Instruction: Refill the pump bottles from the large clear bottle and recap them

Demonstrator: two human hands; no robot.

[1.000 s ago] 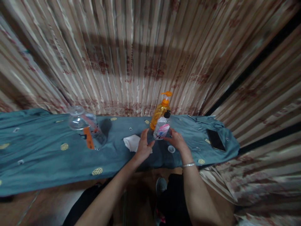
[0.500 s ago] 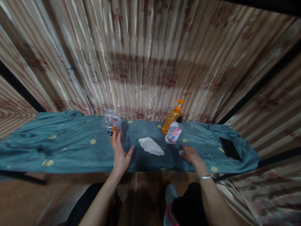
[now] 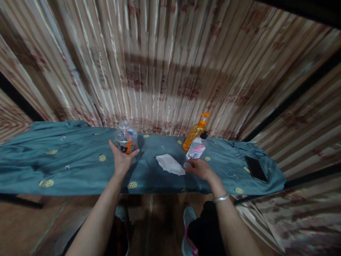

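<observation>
On the left stands a clear plastic bottle (image 3: 126, 137) with an orange label and an uncapped mouth. My left hand (image 3: 122, 160) grips its lower part from the near side, the thumb along the right and the fingers at the left. In my right hand (image 3: 199, 168) a small, pale see-through cap (image 3: 187, 165) is pinched between thumb and fingers. Just left of that cap, a folded white cloth (image 3: 169, 164) lies flat. Behind my right hand stand a clear bottle with a black top (image 3: 196, 147) and pink label, and an orange pump bottle (image 3: 194, 134).
A teal patterned cloth (image 3: 87, 170) covers the narrow table. Towards its right end lies a black phone (image 3: 256, 169). A striped curtain (image 3: 160, 71) hangs close behind the table, and dark frame bars (image 3: 295, 96) slant up at both sides.
My left hand has shifted left and now wraps the bottle from its near side. My right hand has moved left with the cap, closer to the white cloth.
</observation>
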